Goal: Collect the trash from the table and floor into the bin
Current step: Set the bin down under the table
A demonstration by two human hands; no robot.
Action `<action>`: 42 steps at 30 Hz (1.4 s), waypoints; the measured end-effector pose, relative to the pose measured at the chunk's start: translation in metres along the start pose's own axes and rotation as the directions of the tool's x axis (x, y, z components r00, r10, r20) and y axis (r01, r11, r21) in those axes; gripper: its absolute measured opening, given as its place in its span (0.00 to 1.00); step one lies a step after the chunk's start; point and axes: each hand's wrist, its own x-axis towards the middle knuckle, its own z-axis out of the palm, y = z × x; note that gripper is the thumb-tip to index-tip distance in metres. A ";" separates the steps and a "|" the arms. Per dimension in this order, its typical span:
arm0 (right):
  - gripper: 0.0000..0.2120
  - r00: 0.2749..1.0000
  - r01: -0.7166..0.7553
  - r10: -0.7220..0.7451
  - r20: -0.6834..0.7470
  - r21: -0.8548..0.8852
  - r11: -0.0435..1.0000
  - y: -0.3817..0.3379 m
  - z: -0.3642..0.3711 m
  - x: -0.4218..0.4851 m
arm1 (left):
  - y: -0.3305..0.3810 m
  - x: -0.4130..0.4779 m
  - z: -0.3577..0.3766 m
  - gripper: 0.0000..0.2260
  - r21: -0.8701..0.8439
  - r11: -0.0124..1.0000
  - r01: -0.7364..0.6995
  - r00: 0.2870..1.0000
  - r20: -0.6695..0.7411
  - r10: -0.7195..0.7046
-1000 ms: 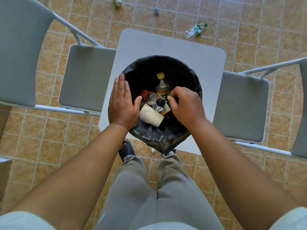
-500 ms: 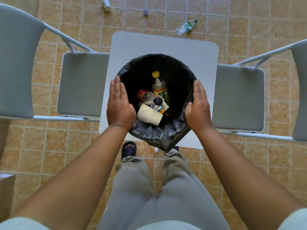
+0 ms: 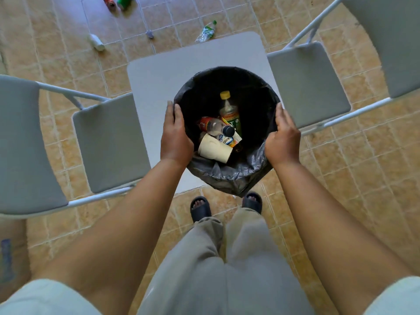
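A round bin lined with a black bag (image 3: 227, 176) sits at the near right of the small grey table (image 3: 172, 71), overhanging its front edge. Inside lie a yellow-capped bottle (image 3: 229, 112), a clear bottle with a black cap (image 3: 218, 127), a paper cup (image 3: 213, 150) and a wrapper. My left hand (image 3: 176, 137) grips the bin's left rim and my right hand (image 3: 283, 137) grips its right rim. On the floor beyond the table lie a crushed green-labelled bottle (image 3: 206, 31), a white bottle (image 3: 97, 42), a red can (image 3: 109, 1) and a green can (image 3: 123, 0).
A grey folding chair (image 3: 109, 142) stands left of the table and another (image 3: 306, 83) stands to its right. A small grey scrap (image 3: 149, 34) lies on the tiles. A cardboard box (image 3: 11, 253) sits at the lower left. My feet in dark sandals are just below the bin.
My right hand came out of the bin and moved to its right rim. Both hands now clasp the bin, which has shifted toward the table's near right edge.
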 end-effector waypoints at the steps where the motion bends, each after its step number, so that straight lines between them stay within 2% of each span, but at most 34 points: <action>1: 0.34 1.000 -0.024 0.024 -0.017 0.009 1.000 0.002 -0.002 -0.012 | 0.001 -0.007 0.000 0.34 0.013 0.999 -0.029 1.000 0.008 0.029; 8: 0.33 0.978 -0.162 0.164 -0.129 0.029 0.986 0.048 -0.041 -0.117 | 0.027 -0.082 0.008 0.35 0.000 0.981 -0.193 0.978 0.087 0.192; 15: 0.31 0.930 -0.269 0.277 -0.242 0.067 0.961 0.127 -0.079 -0.255 | 0.059 -0.189 0.047 0.35 -0.003 0.909 -0.417 0.882 0.241 0.406; 20: 0.31 0.893 -0.364 0.371 -0.256 0.076 0.928 0.181 -0.080 -0.342 | 0.060 -0.257 0.089 0.35 -0.018 0.874 -0.485 0.805 0.382 0.454; 27: 0.31 0.809 -0.526 0.531 -0.251 0.093 0.845 0.254 -0.010 -0.425 | 0.009 -0.312 0.179 0.40 0.025 0.823 -0.568 0.663 0.606 0.439; 32: 0.30 0.782 -0.573 0.576 -0.238 0.090 0.815 0.307 0.064 -0.446 | -0.045 -0.321 0.250 0.40 0.014 0.788 -0.616 0.589 0.672 0.448; 36: 0.29 0.805 -0.535 0.545 -0.234 0.113 0.837 0.348 0.107 -0.434 | -0.068 -0.308 0.304 0.39 -0.037 0.781 -0.624 0.576 0.654 0.491; 42: 0.27 0.806 -0.490 0.497 -0.321 0.106 0.865 0.425 0.166 -0.367 | -0.070 -0.244 0.404 0.34 -0.089 0.782 -0.617 0.625 0.548 0.556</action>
